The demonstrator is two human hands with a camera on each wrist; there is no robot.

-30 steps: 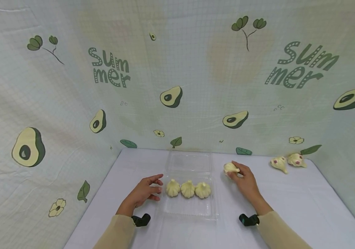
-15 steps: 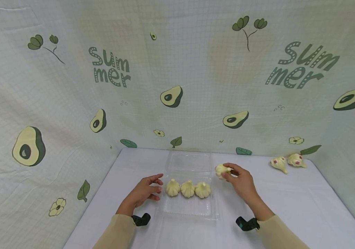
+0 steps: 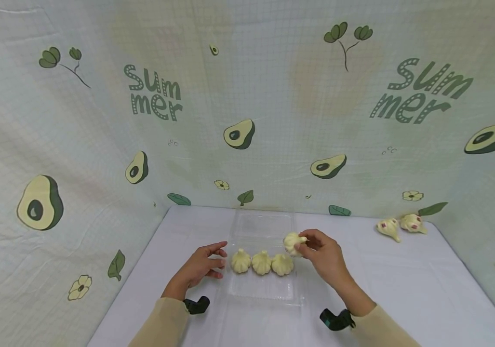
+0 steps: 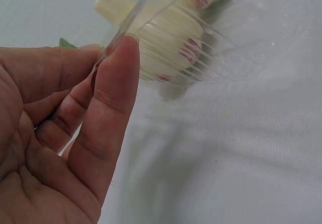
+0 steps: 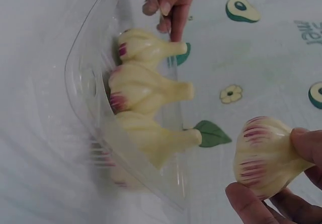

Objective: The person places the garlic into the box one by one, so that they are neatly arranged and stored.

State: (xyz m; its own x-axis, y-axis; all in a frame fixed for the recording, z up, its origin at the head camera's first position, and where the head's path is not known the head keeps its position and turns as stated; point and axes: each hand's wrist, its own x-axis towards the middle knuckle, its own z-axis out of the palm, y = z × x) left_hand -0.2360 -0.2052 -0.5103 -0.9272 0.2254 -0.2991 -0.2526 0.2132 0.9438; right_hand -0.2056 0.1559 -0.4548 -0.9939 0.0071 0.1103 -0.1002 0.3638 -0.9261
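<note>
A clear plastic clamshell box lies with its lid folded back on the white table. Three pale garlic bulbs stand in a row inside it, stems up. At the box's left side, my left hand pinches the thin clear rim between thumb and fingers. My right hand holds another garlic bulb by its stem end, over the box's right side near the hinge. Purple streaks mark this bulb's base in the right wrist view.
Two more garlic bulbs with purple marks, a left one and a right one, lie at the table's back right corner. A printed cloth with avocados hangs behind the white tabletop.
My right hand has carried its garlic bulb leftward, from beside the box to over its right side. The left hand has stayed at the rim.
</note>
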